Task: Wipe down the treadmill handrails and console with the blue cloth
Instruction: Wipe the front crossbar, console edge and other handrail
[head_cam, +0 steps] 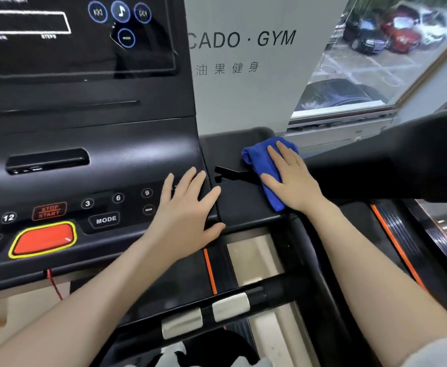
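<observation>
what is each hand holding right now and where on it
The right hand presses flat on the blue cloth, over its right side, not gripping it. The left hand rests empty on the console.

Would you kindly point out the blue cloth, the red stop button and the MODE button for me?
blue cloth (255, 156): head view, bunched upper fold left of the fingers.
red stop button (43, 239): head view, middle of its red face.
MODE button (106, 220): head view, on its lettering.

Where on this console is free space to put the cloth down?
Free: the sloped panel between the USB slot and number buttons. Crowded: the right shelf, under the right hand with the blue cloth, and the corner under the left hand.
</observation>
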`<state>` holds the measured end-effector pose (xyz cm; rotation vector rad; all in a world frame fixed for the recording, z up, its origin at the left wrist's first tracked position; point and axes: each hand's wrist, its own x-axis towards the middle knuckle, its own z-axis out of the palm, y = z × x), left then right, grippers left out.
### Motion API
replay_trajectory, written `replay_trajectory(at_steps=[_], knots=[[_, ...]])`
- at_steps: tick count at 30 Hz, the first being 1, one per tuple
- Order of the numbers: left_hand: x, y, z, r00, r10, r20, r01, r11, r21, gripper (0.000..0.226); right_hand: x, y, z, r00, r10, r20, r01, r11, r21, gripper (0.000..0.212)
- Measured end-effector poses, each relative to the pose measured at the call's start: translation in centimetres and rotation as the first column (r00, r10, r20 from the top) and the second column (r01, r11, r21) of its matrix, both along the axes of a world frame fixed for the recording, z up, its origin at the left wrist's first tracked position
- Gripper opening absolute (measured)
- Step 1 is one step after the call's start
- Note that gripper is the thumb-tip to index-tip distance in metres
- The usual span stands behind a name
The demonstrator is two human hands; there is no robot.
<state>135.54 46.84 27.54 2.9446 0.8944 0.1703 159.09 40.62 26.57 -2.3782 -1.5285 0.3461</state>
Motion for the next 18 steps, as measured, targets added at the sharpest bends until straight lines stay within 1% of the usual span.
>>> replay_trajectory(at_steps=[1, 2, 3, 4, 5, 6, 7, 8, 9, 10, 11, 12, 13, 14, 15, 18], knots=[[0.4, -0.1, 0.0, 1.0, 0.0, 0.009, 0.0, 1.0, 0.001, 0.062, 0.9, 0.7, 0.1, 0.983, -0.028, -0.184, 0.035, 0.999, 0.033, 0.066], [0.8, -0.2, 0.1, 1.0, -0.007, 0.013, 0.007, 1.0, -0.001, 0.063, 1.5, 1.3, 0.6, 0.911, -0.079, -0.405, 0.116, 0.991, 0.068, 0.065], [1.4, -0.3, 0.2, 1.0, -0.013, 0.011, 0.014, 1.0, -0.003, 0.066, 2.2, 1.8, 0.9, 0.778, -0.138, -0.613, 0.226, 0.972, 0.068, 0.059], [1.9, -0.4, 0.2, 1.0, -0.02, 0.004, 0.02, 1.0, -0.003, 0.07, 2.6, 1.8, 1.2, 0.61, -0.192, -0.768, 0.321, 0.947, 0.018, 0.046], [2.4, -0.6, 0.3, 1.0, -0.027, -0.016, 0.027, 1.0, -0.004, 0.074, 3.0, 1.7, 1.3, 0.478, -0.273, -0.835, 0.382, 0.92, -0.082, 0.035], [2.9, -0.7, 0.3, 0.999, -0.03, -0.04, 0.03, 1.0, -0.003, 0.079, 3.2, 1.3, 1.3, 0.388, -0.345, -0.855, 0.398, 0.899, -0.182, 0.037], [3.3, -0.9, 0.3, 0.997, -0.028, -0.067, 0.028, 1.0, -0.001, 0.082, 3.5, 0.7, 1.0, 0.335, -0.402, -0.852, 0.388, 0.883, -0.264, 0.043], [3.6, -0.9, 0.2, 0.996, -0.028, -0.09, 0.028, 1.0, 0.001, 0.084, 3.7, 0.2, 0.4, 0.289, -0.421, -0.86, 0.391, 0.872, -0.295, 0.042], [3.8, -0.9, 0.2, 0.994, -0.027, -0.106, 0.027, 1.0, 0.002, 0.085, 3.8, -0.1, -0.1, 0.286, -0.413, -0.865, 0.403, 0.871, -0.282, 0.036], [4.0, -0.8, 0.2, 0.993, -0.024, -0.117, 0.024, 1.0, 0.001, 0.085, 3.6, -0.3, -0.7, 0.312, -0.388, -0.867, 0.417, 0.876, -0.241, 0.029], [4.1, -0.7, 0.1, 0.992, -0.021, -0.123, 0.022, 1.0, 0.001, 0.085, 3.5, -0.3, -1.2, 0.393, -0.35, -0.85, 0.434, 0.886, -0.163, 0.029], [4.2, -0.5, 0.1, 0.992, -0.02, -0.124, 0.021, 1.0, 0.002, 0.084, 3.2, -0.3, -1.3, 0.552, -0.296, -0.779, 0.403, 0.913, -0.062, 0.039], [4.2, -0.4, 0.1, 0.992, -0.018, -0.121, 0.019, 1.0, 0.004, 0.083, 3.2, -0.2, -1.6, 0.72, -0.235, -0.653, 0.324, 0.946, 0.017, 0.051], [4.2, -0.3, 0.1, 0.993, -0.014, -0.117, 0.015, 1.0, 0.006, 0.082, 3.1, 0.0, -1.7, 0.827, -0.172, -0.535, 0.244, 0.968, 0.065, 0.06], [4.1, -0.3, 0.1, 0.994, -0.009, -0.113, 0.01, 1.0, 0.007, 0.082, 3.2, 0.4, -1.7, 0.875, -0.142, -0.463, 0.198, 0.977, 0.074, 0.063], [4.2, -0.2, 0.0, 0.995, -0.007, -0.1, 0.011, 0.999, 0.039, 0.083, 3.6, 2.2, -1.3, 0.935, -0.066, -0.349, 0.096, 0.993, 0.069, 0.06]])
